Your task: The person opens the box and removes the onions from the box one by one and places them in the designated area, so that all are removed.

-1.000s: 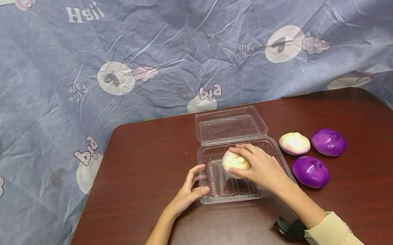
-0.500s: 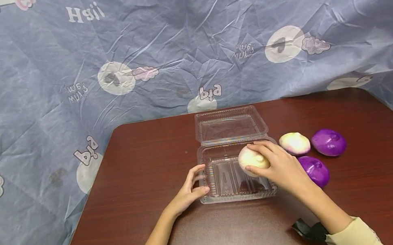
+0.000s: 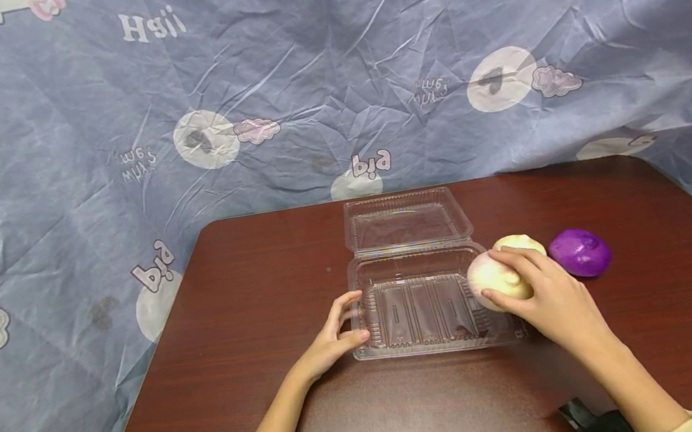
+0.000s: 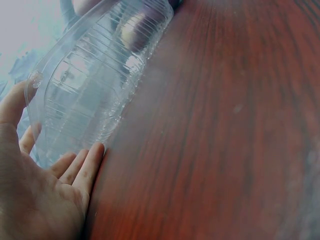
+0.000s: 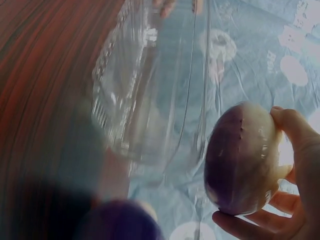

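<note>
My right hand (image 3: 551, 299) grips a turnip (image 3: 495, 282), cream on the side facing the head camera and purple beneath, thumb and fingers round its sides. It hangs over the right rim of a clear plastic clamshell container (image 3: 427, 349), whose lid (image 3: 408, 219) lies open toward the back. In the right wrist view the turnip's (image 5: 240, 160) purple half and spread fingers show. My left hand (image 3: 329, 340) touches the container's left edge, thumb and fingers apart; in the left wrist view relaxed fingers (image 4: 90, 167) rest against its side wall.
Right of the container lie another cream turnip (image 3: 518, 244), partly covered by the held one, and a purple-side-up turnip (image 3: 580, 253). A purple turnip (image 5: 120, 222) fills the bottom of the right wrist view. A patterned blue cloth (image 3: 277, 73) hangs behind the brown table (image 3: 250, 278).
My right hand has carried the turnip rightward from above the container's middle to its right rim, and now hides the nearer purple turnip in the head view. The left hand has stayed put.
</note>
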